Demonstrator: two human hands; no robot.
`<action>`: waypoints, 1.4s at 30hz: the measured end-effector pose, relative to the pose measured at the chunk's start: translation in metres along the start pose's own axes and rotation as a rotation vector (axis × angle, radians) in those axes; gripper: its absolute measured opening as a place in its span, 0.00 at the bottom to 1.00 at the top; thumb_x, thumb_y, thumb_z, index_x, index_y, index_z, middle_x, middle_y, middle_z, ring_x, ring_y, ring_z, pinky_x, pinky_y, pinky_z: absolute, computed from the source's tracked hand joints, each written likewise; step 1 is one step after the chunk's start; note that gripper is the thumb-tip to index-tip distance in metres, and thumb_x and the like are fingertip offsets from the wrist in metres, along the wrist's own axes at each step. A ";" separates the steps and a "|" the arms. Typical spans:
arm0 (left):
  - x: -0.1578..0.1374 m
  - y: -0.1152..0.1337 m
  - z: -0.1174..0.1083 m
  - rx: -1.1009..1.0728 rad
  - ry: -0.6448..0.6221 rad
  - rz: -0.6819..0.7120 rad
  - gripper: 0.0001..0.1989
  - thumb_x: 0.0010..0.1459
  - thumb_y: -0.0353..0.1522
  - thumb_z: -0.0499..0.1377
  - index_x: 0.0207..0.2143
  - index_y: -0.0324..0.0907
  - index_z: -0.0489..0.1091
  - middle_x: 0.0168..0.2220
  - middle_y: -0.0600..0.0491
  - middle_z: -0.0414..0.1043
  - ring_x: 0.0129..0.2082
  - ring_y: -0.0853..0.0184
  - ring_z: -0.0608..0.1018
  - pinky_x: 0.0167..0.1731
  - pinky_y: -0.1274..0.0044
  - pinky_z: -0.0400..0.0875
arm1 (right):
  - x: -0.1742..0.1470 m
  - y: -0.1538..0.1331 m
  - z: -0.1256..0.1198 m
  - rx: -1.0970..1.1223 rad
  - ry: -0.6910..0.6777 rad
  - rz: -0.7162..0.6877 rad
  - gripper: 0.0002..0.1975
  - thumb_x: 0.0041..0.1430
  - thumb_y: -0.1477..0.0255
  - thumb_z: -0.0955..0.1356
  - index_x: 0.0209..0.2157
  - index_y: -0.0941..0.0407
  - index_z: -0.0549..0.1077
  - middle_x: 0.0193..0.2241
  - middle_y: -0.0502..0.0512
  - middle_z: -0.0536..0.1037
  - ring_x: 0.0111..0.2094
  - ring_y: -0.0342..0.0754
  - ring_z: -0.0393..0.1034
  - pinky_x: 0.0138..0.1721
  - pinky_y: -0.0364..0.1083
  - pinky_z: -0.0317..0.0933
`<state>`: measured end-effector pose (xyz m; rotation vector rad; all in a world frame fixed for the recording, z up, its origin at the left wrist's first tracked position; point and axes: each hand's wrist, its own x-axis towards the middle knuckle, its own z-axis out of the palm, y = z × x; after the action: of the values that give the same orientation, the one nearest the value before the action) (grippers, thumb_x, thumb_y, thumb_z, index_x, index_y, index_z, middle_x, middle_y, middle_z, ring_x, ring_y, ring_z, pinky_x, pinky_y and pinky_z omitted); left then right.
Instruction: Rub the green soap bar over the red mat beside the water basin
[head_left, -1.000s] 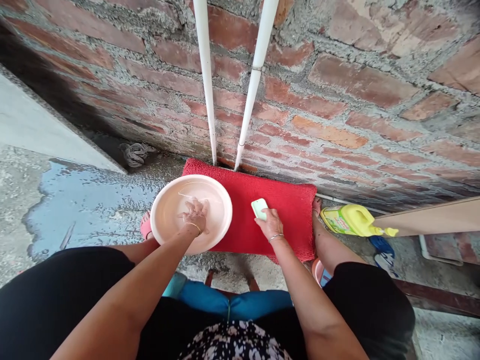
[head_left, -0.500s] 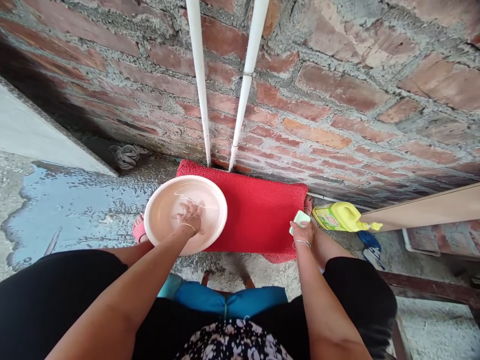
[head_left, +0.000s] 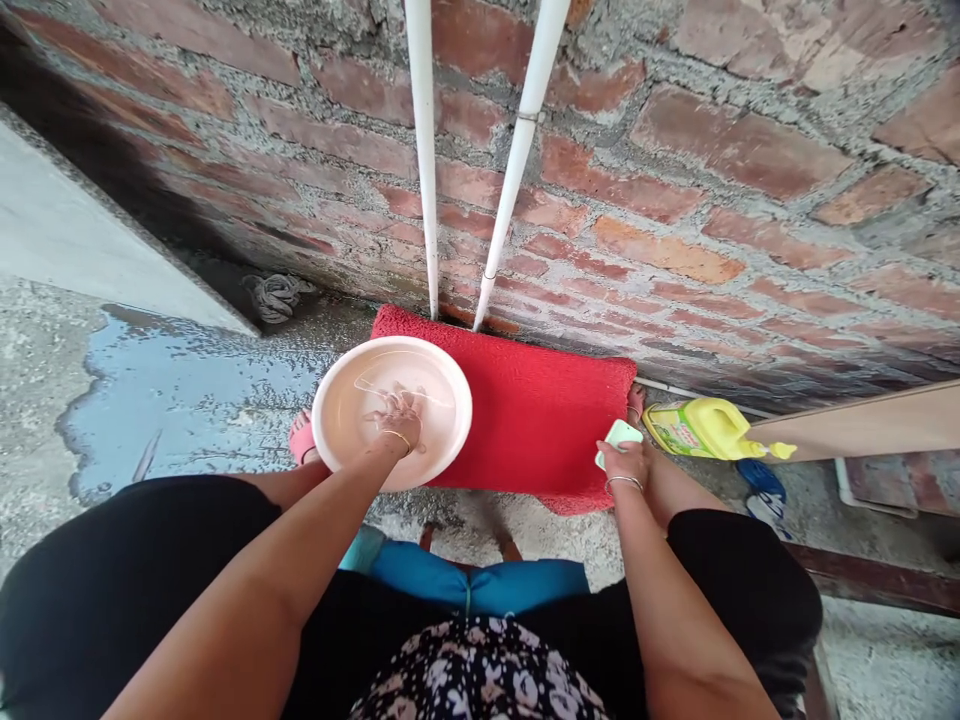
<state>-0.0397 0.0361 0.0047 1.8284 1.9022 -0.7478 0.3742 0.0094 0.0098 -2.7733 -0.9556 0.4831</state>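
My left hand [head_left: 396, 420] is in the water of a pale pink basin [head_left: 320, 425], its fingers spread near the bottom. The basin stands on the left end of a red mat [head_left: 540, 420], which has a nubby edge. At the mat's right end, my right hand [head_left: 628, 462] is closed around a pale green block [head_left: 622, 433] with rounded corners and a whitish edge. Whether this is a brush or a bar of soap, I cannot tell. Beyond my right hand, a yellow detergent bottle [head_left: 694, 427] lies tilted with its spout to the right.
A brick wall [head_left: 660, 250] with two white pipes [head_left: 426, 160] rises behind the mat. Water [head_left: 180, 390] covers the floor at left, near a bundle of rope [head_left: 276, 297] and a pale slab [head_left: 97, 230]. A blue-and-white item [head_left: 763, 490] lies at right.
The whole view has shifted, so everything sits slightly farther right and higher in the picture. The left hand stays in the basin, and the right hand keeps its hold on the pale green block.
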 end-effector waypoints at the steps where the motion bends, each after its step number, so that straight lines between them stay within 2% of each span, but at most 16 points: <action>1: -0.001 0.000 -0.001 -0.003 0.001 0.000 0.61 0.40 0.41 0.69 0.68 0.46 0.33 0.67 0.30 0.28 0.63 0.28 0.42 0.43 0.42 0.61 | -0.015 -0.007 0.004 0.002 -0.010 -0.041 0.23 0.42 0.58 0.71 0.38 0.55 0.70 0.37 0.62 0.70 0.38 0.56 0.67 0.37 0.50 0.60; 4: -0.005 -0.001 -0.003 -0.012 0.000 0.008 0.61 0.40 0.41 0.69 0.68 0.45 0.34 0.67 0.29 0.29 0.63 0.29 0.42 0.43 0.42 0.60 | -0.076 -0.046 0.030 0.036 -0.095 -0.263 0.22 0.43 0.57 0.71 0.39 0.53 0.69 0.38 0.57 0.69 0.37 0.52 0.68 0.38 0.47 0.60; 8: -0.007 -0.003 -0.004 -0.011 0.014 0.032 0.61 0.40 0.40 0.69 0.68 0.44 0.34 0.67 0.28 0.29 0.62 0.28 0.43 0.43 0.42 0.61 | -0.157 -0.103 0.072 -0.032 -0.328 -0.464 0.19 0.48 0.55 0.68 0.40 0.50 0.70 0.40 0.54 0.68 0.34 0.49 0.69 0.34 0.46 0.60; 11: -0.006 -0.003 -0.003 -0.019 0.013 0.029 0.62 0.40 0.40 0.70 0.68 0.45 0.33 0.67 0.29 0.28 0.63 0.29 0.43 0.43 0.42 0.62 | -0.186 -0.129 0.085 -0.181 -0.405 -0.639 0.18 0.51 0.55 0.67 0.39 0.51 0.71 0.41 0.56 0.69 0.37 0.52 0.69 0.36 0.48 0.60; 13: -0.005 -0.002 -0.002 -0.028 0.014 0.025 0.63 0.39 0.40 0.70 0.68 0.46 0.32 0.67 0.30 0.27 0.63 0.28 0.42 0.42 0.42 0.61 | -0.184 -0.135 0.082 -0.299 -0.395 -0.741 0.19 0.51 0.54 0.67 0.39 0.52 0.72 0.40 0.59 0.70 0.41 0.54 0.69 0.41 0.50 0.59; 15: -0.003 -0.001 -0.002 -0.048 0.008 0.017 0.63 0.38 0.39 0.70 0.68 0.46 0.32 0.67 0.30 0.27 0.63 0.28 0.40 0.43 0.41 0.60 | -0.170 -0.131 0.071 -0.397 -0.385 -0.742 0.21 0.50 0.53 0.68 0.39 0.53 0.73 0.40 0.60 0.71 0.42 0.56 0.68 0.43 0.52 0.58; 19: -0.003 -0.001 -0.001 -0.104 -0.002 0.023 0.64 0.38 0.39 0.71 0.68 0.46 0.31 0.67 0.31 0.27 0.63 0.28 0.38 0.45 0.39 0.55 | -0.128 -0.100 0.042 -0.495 -0.403 -0.495 0.25 0.50 0.52 0.67 0.43 0.55 0.73 0.41 0.62 0.72 0.42 0.55 0.69 0.41 0.50 0.59; 22: -0.004 -0.001 -0.003 -0.094 -0.002 0.026 0.64 0.38 0.41 0.70 0.68 0.45 0.32 0.68 0.32 0.27 0.63 0.29 0.39 0.45 0.39 0.56 | -0.118 -0.077 0.032 -0.487 -0.394 -0.375 0.23 0.51 0.52 0.66 0.41 0.54 0.74 0.43 0.61 0.71 0.43 0.54 0.69 0.40 0.48 0.59; 26: -0.007 -0.002 -0.005 -0.097 -0.007 0.023 0.63 0.39 0.41 0.70 0.68 0.45 0.32 0.68 0.32 0.29 0.63 0.30 0.39 0.45 0.39 0.56 | -0.157 -0.076 0.047 -0.410 -0.495 -0.419 0.21 0.48 0.50 0.68 0.35 0.52 0.74 0.40 0.57 0.71 0.39 0.50 0.70 0.37 0.45 0.59; 29: -0.010 -0.003 -0.006 -0.131 0.021 0.044 0.62 0.39 0.37 0.70 0.68 0.44 0.33 0.67 0.31 0.30 0.63 0.29 0.39 0.46 0.39 0.55 | -0.196 -0.094 0.067 -0.379 -0.596 -0.551 0.21 0.45 0.52 0.70 0.36 0.51 0.73 0.40 0.55 0.71 0.39 0.50 0.70 0.36 0.44 0.59; 32: -0.010 -0.003 -0.007 -0.122 0.028 0.042 0.60 0.40 0.36 0.70 0.68 0.44 0.36 0.67 0.31 0.29 0.63 0.29 0.40 0.46 0.41 0.56 | -0.209 -0.107 0.074 -0.420 -0.639 -0.657 0.21 0.43 0.54 0.72 0.37 0.52 0.73 0.42 0.56 0.71 0.41 0.51 0.69 0.37 0.45 0.59; 35: -0.008 -0.002 -0.008 -0.074 0.000 0.013 0.61 0.40 0.39 0.70 0.68 0.45 0.35 0.67 0.31 0.30 0.63 0.30 0.42 0.44 0.41 0.59 | -0.187 -0.098 0.062 -0.463 -0.632 -0.637 0.22 0.44 0.53 0.72 0.38 0.51 0.73 0.43 0.56 0.71 0.42 0.52 0.69 0.38 0.46 0.60; 38: -0.007 0.000 -0.009 -0.052 -0.005 0.010 0.62 0.39 0.40 0.70 0.68 0.45 0.33 0.67 0.31 0.31 0.63 0.30 0.41 0.43 0.40 0.60 | -0.144 -0.066 0.036 -0.510 -0.578 -0.479 0.23 0.47 0.51 0.69 0.40 0.52 0.73 0.42 0.57 0.73 0.42 0.52 0.70 0.37 0.46 0.60; 42: -0.008 -0.001 -0.009 -0.069 0.006 0.015 0.62 0.39 0.40 0.70 0.68 0.46 0.32 0.68 0.32 0.31 0.63 0.29 0.41 0.44 0.40 0.59 | -0.085 -0.017 -0.002 -0.611 -0.525 -0.262 0.25 0.49 0.54 0.68 0.45 0.55 0.72 0.43 0.62 0.74 0.44 0.54 0.70 0.37 0.47 0.61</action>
<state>-0.0390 0.0354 0.0170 1.8033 1.8918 -0.6637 0.3021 -0.0300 0.0375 -3.0011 -1.8221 1.0589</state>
